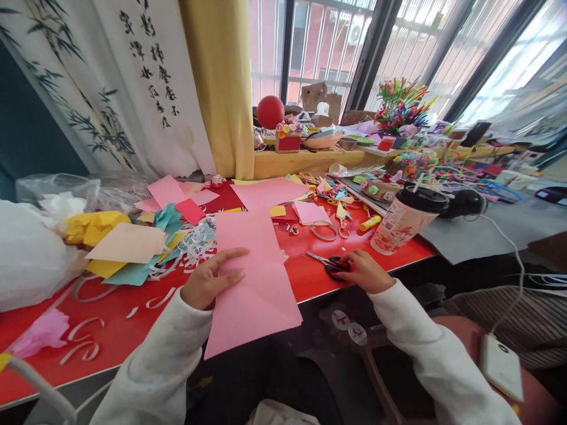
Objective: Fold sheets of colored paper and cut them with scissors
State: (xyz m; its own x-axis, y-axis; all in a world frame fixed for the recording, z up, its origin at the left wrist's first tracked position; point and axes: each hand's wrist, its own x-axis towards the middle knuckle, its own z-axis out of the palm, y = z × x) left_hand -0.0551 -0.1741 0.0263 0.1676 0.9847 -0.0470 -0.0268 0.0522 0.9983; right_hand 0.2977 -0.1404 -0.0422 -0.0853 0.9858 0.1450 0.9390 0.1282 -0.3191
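A long sheet of pink paper (254, 289) hangs over the front edge of the red table, with a crease across its middle. My left hand (212, 280) grips its left edge, thumb and index finger on top; the other fingers are partly hidden. To the right, my right hand (365, 270) has its fingers on the black handles of a pair of scissors (330, 265). The scissors lie on the table, blades pointing left toward the pink sheet, slightly apart from it. Just behind the sheet are another pink sheet (270, 192) and a small pink paper stack (311, 212).
Coloured paper pieces (128, 242) and white paper shreds (195, 242) pile at the left beside a white plastic bag (35, 254). A lidded drink cup (405, 221) stands near the right edge. A yellow glue stick (370, 222) and a ring-shaped band (324, 231) lie behind the scissors.
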